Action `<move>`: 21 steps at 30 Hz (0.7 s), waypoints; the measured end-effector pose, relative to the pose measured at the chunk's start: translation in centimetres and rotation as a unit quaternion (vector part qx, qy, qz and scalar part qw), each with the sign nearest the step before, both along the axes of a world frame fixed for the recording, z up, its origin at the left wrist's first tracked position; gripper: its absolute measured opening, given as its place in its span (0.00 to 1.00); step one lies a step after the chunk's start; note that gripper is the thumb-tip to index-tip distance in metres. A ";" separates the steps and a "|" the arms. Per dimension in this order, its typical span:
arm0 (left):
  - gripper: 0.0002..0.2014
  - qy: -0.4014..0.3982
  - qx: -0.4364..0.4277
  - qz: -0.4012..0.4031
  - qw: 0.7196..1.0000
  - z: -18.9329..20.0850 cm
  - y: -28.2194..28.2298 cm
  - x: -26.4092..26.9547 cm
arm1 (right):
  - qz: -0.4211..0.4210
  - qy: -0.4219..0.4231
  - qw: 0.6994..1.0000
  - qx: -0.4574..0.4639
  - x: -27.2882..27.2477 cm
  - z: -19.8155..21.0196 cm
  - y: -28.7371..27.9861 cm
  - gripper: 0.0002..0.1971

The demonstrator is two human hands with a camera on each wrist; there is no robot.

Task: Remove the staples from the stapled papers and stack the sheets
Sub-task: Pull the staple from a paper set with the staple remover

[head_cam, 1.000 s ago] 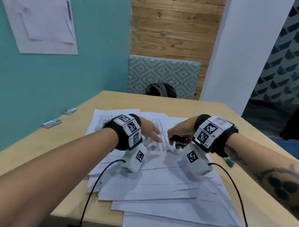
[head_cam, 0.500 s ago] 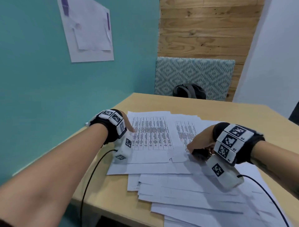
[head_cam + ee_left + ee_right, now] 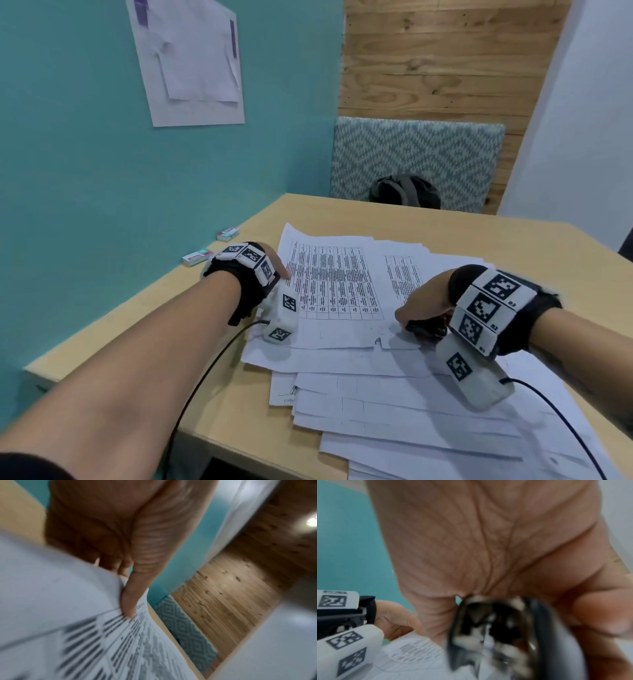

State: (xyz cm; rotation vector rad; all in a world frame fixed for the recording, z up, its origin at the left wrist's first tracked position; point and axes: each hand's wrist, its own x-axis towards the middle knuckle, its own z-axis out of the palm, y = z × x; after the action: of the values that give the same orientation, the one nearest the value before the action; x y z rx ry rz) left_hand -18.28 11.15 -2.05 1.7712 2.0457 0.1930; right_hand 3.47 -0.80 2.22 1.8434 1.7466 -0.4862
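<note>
Fingers [image 3: 127, 601] of the left hand [image 3: 270, 263] pinch the near-left edge of the printed sheet [image 3: 335, 284], thumb on top and the rest curled beneath, lifting that edge slightly; right hand [image 3: 424, 301] is curled round a black staple remover [image 3: 426, 330], whose toothed jaws show blurred in the right wrist view, so their opening cannot be told. Printed sheet lies on top of a loose spread of papers [image 3: 411, 411], its long axis running away from the person; it sits between the two hands, the left touching it, the right just beside its near-right corner, where a small tear shows; no staple can be made out. In my judgement the sheet is being drawn leftward for stacking. Bench [image 3: 137, 325] is pale wood against a teal wall [image 3: 68, 137]; two small boxes [image 3: 212, 245] lie by that wall; a patterned chair [image 3: 411, 154] stands beyond.
</note>
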 end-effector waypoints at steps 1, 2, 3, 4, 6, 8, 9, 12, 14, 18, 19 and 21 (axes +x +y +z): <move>0.19 -0.018 0.014 0.001 1.000 0.6 -0.4 0.2 | 0.016 0.007 1.000 -0.021 0.4 -0.1 0.2 0.20; 0.18 -0.045 0.019 0.006 0.999 1.2 -0.6 0.4 | 0.019 0.022 0.999 -0.033 0.9 -0.1 0.4 0.20; 0.17 -0.075 0.032 0.009 0.997 1.7 -0.4 0.6 | 0.005 0.058 0.998 -0.035 1.5 -0.1 0.7 0.20; 0.17 -0.124 0.059 0.009 0.991 2.3 -0.2 0.8 | -0.026 0.112 0.993 -0.031 2.3 0.0 1.0 0.19; 0.18 -0.260 0.099 -0.012 0.960 3.5 0.1 1.5 | -0.096 0.238 0.966 0.012 3.5 0.6 1.1 0.16; 0.12 -0.383 0.124 -0.032 0.915 5.0 -0.7 2.4 | -0.133 0.350 0.921 0.107 4.3 2.1 1.0 0.16; 0.09 -0.424 0.128 -0.048 0.895 5.7 -1.3 3.0 | -0.144 0.412 0.885 0.163 4.4 3.1 0.9 0.16; 0.04 -0.502 0.130 -0.093 0.850 6.9 -2.4 4.9 | -0.158 0.568 0.751 0.297 4.7 6.2 0.6 0.17; 0.04 -0.549 0.116 -0.112 0.820 7.3 -3.0 5.8 | -0.161 0.629 0.675 0.349 4.9 7.9 0.2 0.17; 0.05 -0.636 0.080 -0.144 0.754 8.3 -4.4 7.5 | -0.150 0.697 0.583 0.389 4.9 9.2 -0.7 0.12; 0.05 -0.651 0.073 -0.151 0.740 8.4 -4.8 7.9 | -0.146 0.707 0.571 0.391 4.9 9.3 -0.9 0.09; 0.05 -0.665 0.062 -0.161 0.726 8.8 -5.4 8.8 | -0.139 0.721 0.556 0.389 4.9 9.5 -1.3 0.06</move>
State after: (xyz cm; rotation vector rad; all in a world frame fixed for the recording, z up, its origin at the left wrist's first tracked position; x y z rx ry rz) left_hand -9.45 5.78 6.71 1.2636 0.6605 1.1204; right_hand 8.32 -2.09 11.72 2.5067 2.9932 -2.1319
